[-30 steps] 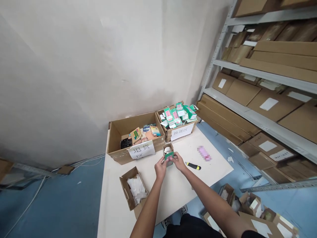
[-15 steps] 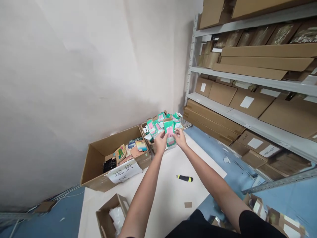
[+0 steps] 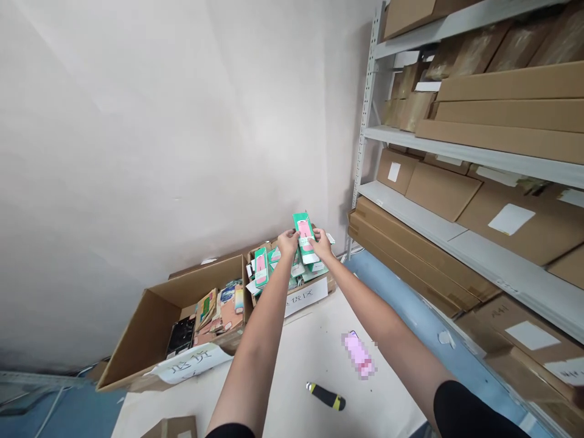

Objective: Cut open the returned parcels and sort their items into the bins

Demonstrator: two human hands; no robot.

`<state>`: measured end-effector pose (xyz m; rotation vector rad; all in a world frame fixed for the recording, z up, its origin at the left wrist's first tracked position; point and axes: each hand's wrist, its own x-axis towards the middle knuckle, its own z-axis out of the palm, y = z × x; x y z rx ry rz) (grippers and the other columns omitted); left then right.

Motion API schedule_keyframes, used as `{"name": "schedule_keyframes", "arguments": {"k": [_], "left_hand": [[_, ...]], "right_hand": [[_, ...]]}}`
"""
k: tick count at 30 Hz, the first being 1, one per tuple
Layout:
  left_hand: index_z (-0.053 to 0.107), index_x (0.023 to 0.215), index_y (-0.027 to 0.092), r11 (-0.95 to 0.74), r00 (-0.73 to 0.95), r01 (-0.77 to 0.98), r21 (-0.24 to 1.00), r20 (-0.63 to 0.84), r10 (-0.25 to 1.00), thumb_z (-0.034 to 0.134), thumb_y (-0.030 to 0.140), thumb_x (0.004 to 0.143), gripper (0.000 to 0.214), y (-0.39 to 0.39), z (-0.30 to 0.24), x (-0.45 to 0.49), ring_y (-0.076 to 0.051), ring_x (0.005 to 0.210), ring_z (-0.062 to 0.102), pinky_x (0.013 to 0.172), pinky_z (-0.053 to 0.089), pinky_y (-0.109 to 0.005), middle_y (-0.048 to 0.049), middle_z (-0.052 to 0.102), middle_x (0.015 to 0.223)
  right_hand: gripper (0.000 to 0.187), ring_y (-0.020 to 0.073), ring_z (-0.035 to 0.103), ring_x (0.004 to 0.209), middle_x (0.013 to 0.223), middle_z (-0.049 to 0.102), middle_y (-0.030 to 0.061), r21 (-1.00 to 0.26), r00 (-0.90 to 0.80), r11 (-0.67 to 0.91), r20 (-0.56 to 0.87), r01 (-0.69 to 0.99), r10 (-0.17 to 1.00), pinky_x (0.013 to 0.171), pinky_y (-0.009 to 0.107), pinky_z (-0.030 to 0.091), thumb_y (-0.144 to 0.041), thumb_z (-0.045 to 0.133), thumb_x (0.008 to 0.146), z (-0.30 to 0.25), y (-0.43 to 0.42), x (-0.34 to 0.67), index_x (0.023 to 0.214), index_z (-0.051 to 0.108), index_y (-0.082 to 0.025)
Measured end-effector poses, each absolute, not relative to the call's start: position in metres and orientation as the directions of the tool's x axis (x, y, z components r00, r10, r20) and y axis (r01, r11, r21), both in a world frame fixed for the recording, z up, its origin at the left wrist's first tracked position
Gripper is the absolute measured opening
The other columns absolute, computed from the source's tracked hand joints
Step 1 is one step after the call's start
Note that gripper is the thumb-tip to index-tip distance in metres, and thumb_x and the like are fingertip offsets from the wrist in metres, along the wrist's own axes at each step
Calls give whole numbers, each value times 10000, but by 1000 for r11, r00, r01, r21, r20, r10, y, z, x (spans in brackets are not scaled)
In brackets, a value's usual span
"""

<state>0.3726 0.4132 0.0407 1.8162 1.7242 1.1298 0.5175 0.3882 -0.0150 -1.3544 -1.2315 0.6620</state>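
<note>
Both my hands hold a slim green box (image 3: 305,240) with a pink phone-shaped front, raised over a carton of similar boxes. My left hand (image 3: 288,242) grips its left side, and my right hand (image 3: 322,243) has its right side with the thumb across the front. Below them the open carton (image 3: 320,291) bears a white handwritten label. Inside it, several green-and-pink boxes (image 3: 261,267) lie at various angles. My forearms hide part of that carton.
A larger open carton (image 3: 132,331) with several mixed packs stands at left. On the white table (image 3: 292,365) lie a black-and-yellow utility knife (image 3: 326,396) and a pixelated pink object (image 3: 358,354). A metal shelf (image 3: 433,226) stacked with cardboard boxes stands at right.
The view has shifted, so the knife and cartons appear lower. My hands have lifted the green box and tilted it over the carton. A pixelated pink object now shows on the table.
</note>
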Motion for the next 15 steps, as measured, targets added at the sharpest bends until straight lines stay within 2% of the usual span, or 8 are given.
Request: {"name": "schedule_keyframes", "arguments": {"k": [2,4,6,8,10,12,15], "left_hand": [[769,1228,173,-132,-32,758,638,238,971,764,351,832,434,422,40,372,-276,1034,749,908,544,-350,-151,815,1108],[806,1131,197,-111,25,859,500,177,984,771,316,810,344,424,34,369,-303,1061,736,911,533,-361,-158,816,1062],[831,1009,211,-108,47,894,435,149,988,765,313,813,231,422,28,365,-335,1117,708,936,521,-390,-163,813,997],[836,998,225,-109,47,901,420,156,987,764,336,825,218,420,23,360,-358,1213,655,981,503,-417,-164,806,1034],[827,1091,239,-138,70,897,420,173,982,764,367,839,289,421,22,355,-355,1266,620,1017,488,-422,-153,793,1139],[807,1182,239,-172,102,866,469,172,980,767,367,850,358,423,23,349,-323,1215,654,1021,491,-395,-134,788,1180],[794,1218,219,-164,104,803,573,137,985,768,325,864,371,424,23,342,-263,1055,726,971,519,-340,-93,815,1086]], "right_hand": [[394,227,706,1091,1200,755,80,-936,257,78,173,344,951,997,390,559,-185,646,866,-19,408,515,1258,677,-216],[276,248,716,1066,1136,774,86,-913,195,14,102,407,975,998,406,550,-167,652,867,-24,420,512,1129,728,-207],[208,267,715,1067,1129,776,96,-892,151,6,84,452,985,999,414,542,-173,662,872,-29,425,509,1058,747,-204],[186,275,703,1088,1169,763,98,-867,129,18,95,498,987,994,410,538,-211,674,882,-32,427,509,1056,742,-209],[213,275,695,1086,1190,751,90,-855,111,26,97,518,989,969,399,545,-279,687,898,-35,425,509,1099,721,-219],[290,275,695,1061,1177,748,81,-867,101,25,86,497,991,946,397,551,-348,701,902,-36,421,509,1165,689,-226],[414,287,684,1102,1240,732,86,-871,105,40,105,490,989,973,411,541,-376,725,881,-38,413,510,1262,651,-232]]}}
